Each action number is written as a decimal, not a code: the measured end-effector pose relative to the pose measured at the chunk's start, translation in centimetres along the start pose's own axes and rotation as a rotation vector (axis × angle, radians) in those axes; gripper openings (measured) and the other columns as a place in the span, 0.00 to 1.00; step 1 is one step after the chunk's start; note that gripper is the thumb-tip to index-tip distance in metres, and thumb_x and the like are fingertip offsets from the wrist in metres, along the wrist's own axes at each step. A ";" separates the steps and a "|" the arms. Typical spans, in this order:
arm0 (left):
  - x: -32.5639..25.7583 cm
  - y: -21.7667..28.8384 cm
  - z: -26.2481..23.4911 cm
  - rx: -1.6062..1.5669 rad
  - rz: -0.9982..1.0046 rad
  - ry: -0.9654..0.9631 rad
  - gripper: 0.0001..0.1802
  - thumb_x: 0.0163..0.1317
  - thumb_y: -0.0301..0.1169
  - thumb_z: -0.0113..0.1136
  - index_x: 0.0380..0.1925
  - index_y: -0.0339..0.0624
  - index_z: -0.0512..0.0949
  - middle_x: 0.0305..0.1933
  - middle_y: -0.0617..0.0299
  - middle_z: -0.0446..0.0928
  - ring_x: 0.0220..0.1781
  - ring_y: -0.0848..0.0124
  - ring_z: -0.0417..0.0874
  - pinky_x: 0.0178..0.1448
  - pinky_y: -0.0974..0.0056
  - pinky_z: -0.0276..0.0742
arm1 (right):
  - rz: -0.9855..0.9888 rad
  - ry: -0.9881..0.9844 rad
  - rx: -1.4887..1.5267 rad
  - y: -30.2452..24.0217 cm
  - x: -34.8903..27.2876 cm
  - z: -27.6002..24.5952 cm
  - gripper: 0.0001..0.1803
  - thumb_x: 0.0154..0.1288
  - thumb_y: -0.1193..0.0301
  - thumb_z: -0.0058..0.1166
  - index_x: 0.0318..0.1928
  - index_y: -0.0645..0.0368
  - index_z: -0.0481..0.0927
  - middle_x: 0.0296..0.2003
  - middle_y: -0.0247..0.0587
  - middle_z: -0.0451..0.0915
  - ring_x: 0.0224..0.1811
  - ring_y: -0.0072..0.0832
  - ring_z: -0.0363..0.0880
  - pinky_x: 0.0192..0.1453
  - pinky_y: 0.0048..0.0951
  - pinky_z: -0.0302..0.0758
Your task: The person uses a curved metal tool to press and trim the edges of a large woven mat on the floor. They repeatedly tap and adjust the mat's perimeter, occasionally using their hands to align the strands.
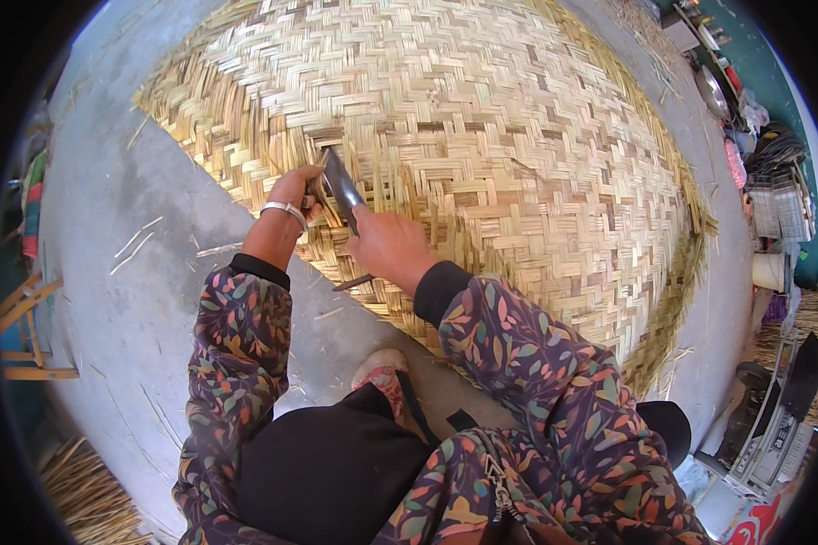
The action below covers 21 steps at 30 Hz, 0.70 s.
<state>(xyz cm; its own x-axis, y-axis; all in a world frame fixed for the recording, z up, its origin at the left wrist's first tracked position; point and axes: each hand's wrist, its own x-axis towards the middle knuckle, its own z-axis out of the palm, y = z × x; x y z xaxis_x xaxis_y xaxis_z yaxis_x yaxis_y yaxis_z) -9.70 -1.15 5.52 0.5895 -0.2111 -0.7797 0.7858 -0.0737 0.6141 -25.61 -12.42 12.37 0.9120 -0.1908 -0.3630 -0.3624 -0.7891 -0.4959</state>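
— What does your right hand (386, 245) have?

— Your fingers are clamped on a knife (341, 186), blade pointing up at frame centre.

— And your left hand (295, 195)?

— Pinched together on loose strips (323, 195) just beside the blade, at the edge of the woven mat (518, 136) filling the upper frame, on the grey floor (136, 300).

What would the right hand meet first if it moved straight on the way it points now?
Most likely the woven bamboo mat: the right hand points up-left along the knife it holds, just above the weave. Depth is unclear.
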 end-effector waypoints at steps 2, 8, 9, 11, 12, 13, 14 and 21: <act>0.6 0.0 0.1 -0.008 -0.064 -0.015 0.17 0.60 0.39 0.63 0.16 0.50 0.71 0.11 0.72 0.66 0.07 0.79 0.60 0.09 0.71 0.67 | -0.038 0.026 -0.027 0.3 0.6 0.0 0.14 0.61 0.64 0.49 0.41 0.61 0.79 0.33 0.51 0.84 0.38 0.47 0.84 0.41 0.48 0.78; 2.4 0.1 1.7 0.158 0.079 0.155 0.15 0.59 0.40 0.66 0.20 0.47 0.73 0.16 0.69 0.69 0.13 0.76 0.67 0.16 0.68 0.70 | -0.092 0.006 -0.119 0.7 1.1 0.4 0.13 0.63 0.69 0.45 0.42 0.61 0.79 0.30 0.48 0.84 0.34 0.45 0.84 0.36 0.47 0.78; 2.4 0.0 1.8 0.192 0.104 0.117 0.15 0.59 0.41 0.66 0.21 0.47 0.74 0.17 0.68 0.70 0.14 0.75 0.68 0.17 0.67 0.71 | -0.104 0.020 -0.127 0.8 1.0 0.6 0.13 0.63 0.69 0.45 0.42 0.62 0.79 0.29 0.47 0.84 0.33 0.45 0.84 0.35 0.47 0.78; 2.1 0.1 1.2 0.236 0.125 0.034 0.17 0.58 0.45 0.68 0.26 0.43 0.77 0.20 0.65 0.73 0.17 0.72 0.73 0.20 0.66 0.74 | -0.133 0.052 -0.135 1.1 0.9 0.7 0.13 0.62 0.70 0.45 0.41 0.62 0.80 0.28 0.47 0.83 0.31 0.45 0.84 0.34 0.47 0.77; 1.9 0.3 0.5 0.296 0.123 -0.019 0.18 0.58 0.46 0.69 0.27 0.42 0.78 0.20 0.64 0.73 0.18 0.72 0.74 0.20 0.65 0.75 | -0.149 0.067 -0.132 1.1 0.9 0.9 0.13 0.62 0.70 0.45 0.40 0.62 0.80 0.27 0.46 0.83 0.31 0.45 0.84 0.33 0.47 0.77; 1.7 0.2 0.0 0.356 0.119 -0.029 0.19 0.57 0.47 0.69 0.28 0.41 0.78 0.20 0.64 0.74 0.18 0.72 0.75 0.21 0.65 0.76 | -0.152 0.076 -0.145 1.2 0.8 0.9 0.13 0.61 0.70 0.46 0.40 0.62 0.80 0.27 0.46 0.83 0.30 0.45 0.84 0.33 0.47 0.77; 1.6 0.4 -0.6 0.518 0.197 -0.085 0.23 0.55 0.49 0.71 0.32 0.37 0.81 0.22 0.61 0.77 0.19 0.72 0.79 0.23 0.63 0.79 | -0.167 0.092 -0.137 1.1 0.7 0.9 0.12 0.61 0.70 0.46 0.39 0.62 0.80 0.26 0.47 0.83 0.30 0.45 0.83 0.33 0.47 0.77; 1.4 0.0 -1.8 1.169 0.583 0.217 0.29 0.52 0.52 0.71 0.39 0.34 0.83 0.32 0.53 0.85 0.36 0.62 0.86 0.41 0.59 0.80 | -0.121 -0.026 -0.120 0.7 -1.8 -1.3 0.12 0.58 0.68 0.49 0.38 0.62 0.79 0.25 0.50 0.82 0.29 0.48 0.82 0.34 0.49 0.77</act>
<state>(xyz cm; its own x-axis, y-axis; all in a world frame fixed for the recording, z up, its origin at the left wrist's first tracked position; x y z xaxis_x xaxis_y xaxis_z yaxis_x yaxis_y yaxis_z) -8.54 0.33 4.18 0.8873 -0.3474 -0.3035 -0.1503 -0.8398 0.5217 -27.21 -13.36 13.69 0.9419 -0.0759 -0.3274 -0.2230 -0.8698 -0.4401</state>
